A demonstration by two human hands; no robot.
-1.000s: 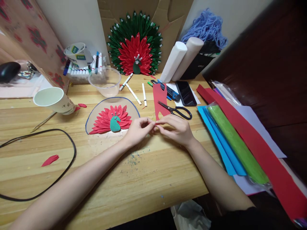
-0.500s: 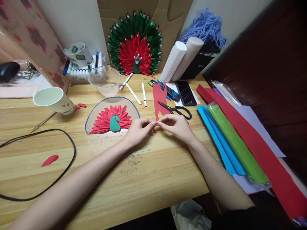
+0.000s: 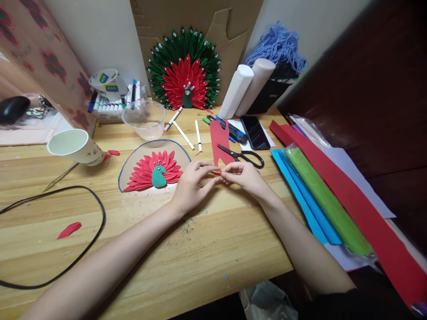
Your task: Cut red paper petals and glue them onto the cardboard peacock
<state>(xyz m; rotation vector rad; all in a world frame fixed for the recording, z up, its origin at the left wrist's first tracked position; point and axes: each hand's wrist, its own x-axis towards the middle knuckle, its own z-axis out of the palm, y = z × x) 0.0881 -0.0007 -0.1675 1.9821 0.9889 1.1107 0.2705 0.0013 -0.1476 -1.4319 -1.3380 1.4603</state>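
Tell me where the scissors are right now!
In the head view, right of centre: the scissors lie just beyond the right hand, blades over the red paper.

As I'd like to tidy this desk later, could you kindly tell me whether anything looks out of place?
A few things look stray: a loose red petal lies inside the curve of the black cable, away from the red-petalled peacock, and three white markers lie outside the marker box.
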